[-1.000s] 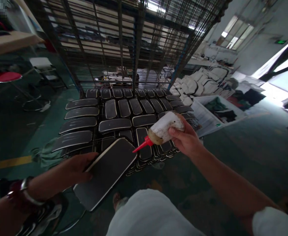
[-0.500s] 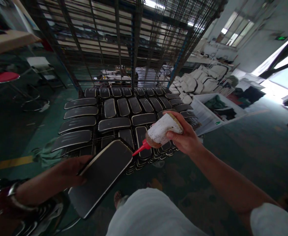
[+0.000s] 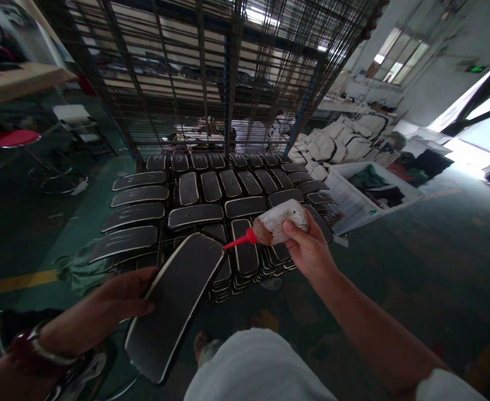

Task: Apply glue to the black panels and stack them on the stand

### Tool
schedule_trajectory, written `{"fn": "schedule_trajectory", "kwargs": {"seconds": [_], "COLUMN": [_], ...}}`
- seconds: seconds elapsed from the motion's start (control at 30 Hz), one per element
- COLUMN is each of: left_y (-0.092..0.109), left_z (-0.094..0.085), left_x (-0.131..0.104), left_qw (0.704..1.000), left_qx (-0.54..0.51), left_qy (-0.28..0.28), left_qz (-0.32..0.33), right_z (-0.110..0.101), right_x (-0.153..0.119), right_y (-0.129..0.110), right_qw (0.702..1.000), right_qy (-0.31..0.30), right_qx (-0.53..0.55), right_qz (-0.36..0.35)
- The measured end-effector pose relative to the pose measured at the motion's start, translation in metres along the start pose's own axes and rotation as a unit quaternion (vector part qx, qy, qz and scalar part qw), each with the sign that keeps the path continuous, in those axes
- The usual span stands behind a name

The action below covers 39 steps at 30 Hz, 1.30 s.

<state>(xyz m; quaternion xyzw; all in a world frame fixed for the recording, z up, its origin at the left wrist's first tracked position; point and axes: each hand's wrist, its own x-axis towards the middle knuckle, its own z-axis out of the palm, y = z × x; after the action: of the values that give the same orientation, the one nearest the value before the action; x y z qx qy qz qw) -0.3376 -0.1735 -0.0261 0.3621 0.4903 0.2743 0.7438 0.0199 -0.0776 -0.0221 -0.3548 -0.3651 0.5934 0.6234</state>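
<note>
My left hand (image 3: 123,298) grips a dark panel with rounded corners and a pale rim (image 3: 174,309) by its left long edge, fingers beneath and thumb on its face. The panel is held tilted in front of me. In my right hand (image 3: 309,242) is a white squeeze bottle (image 3: 280,221), stained brown near its neck, with a red pointed nozzle (image 3: 240,240). The bottle lies nearly level. Its nozzle tip meets the panel's rim near the upper right corner. Whether anything flows from the tip is too small to make out.
Beyond my hands, several similar dark panels (image 3: 197,213) lie in stacked rows before a tall wire rack (image 3: 228,83). A white bin (image 3: 349,206) with cloth stands to the right, near a pile of white pieces (image 3: 337,139). A red stool (image 3: 11,138) is at left.
The panel has turned to stand steeper in my left hand. My right hand has levelled the bottle, and the nozzle tip has shifted slightly up, staying at the panel's upper right corner.
</note>
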Motion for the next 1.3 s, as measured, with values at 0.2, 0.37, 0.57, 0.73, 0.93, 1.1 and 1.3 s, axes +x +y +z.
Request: {"fn": "schedule_trajectory", "kwargs": {"seconds": [0.2,0.37,0.57,0.73,0.93,1.1,1.3], "left_y": [0.004,0.000,-0.007,-0.004,-0.002,0.001,0.001], "left_z": [0.008,0.007,0.005,0.008,0.014,0.019,0.021], "left_x": [-0.001,0.000,0.003,0.003,0.003,0.002,0.001], "left_qw": [1.000,1.000,0.998,0.996,0.994,0.989,0.988], "left_qx": [-0.002,-0.013,-0.046,-0.075,-0.090,-0.110,-0.107], "left_qy": [0.014,0.029,0.034,0.040,0.053,0.093,0.112], "left_qz": [-0.003,-0.004,-0.003,-0.006,-0.008,-0.020,-0.010], "right_z": [-0.001,0.000,0.005,0.008,0.010,0.007,0.007], "right_x": [-0.004,-0.015,-0.030,-0.043,-0.056,-0.065,-0.076], "right_y": [0.002,0.008,0.013,0.017,0.021,0.024,0.022], "right_qw": [1.000,1.000,1.000,0.999,0.998,0.995,0.986], "right_qy": [0.000,-0.001,0.005,-0.011,-0.023,-0.067,-0.139], "right_qx": [-0.009,-0.001,-0.017,-0.037,-0.037,-0.059,-0.067], "right_qz": [0.000,0.009,0.022,0.023,0.044,0.040,0.061]}}
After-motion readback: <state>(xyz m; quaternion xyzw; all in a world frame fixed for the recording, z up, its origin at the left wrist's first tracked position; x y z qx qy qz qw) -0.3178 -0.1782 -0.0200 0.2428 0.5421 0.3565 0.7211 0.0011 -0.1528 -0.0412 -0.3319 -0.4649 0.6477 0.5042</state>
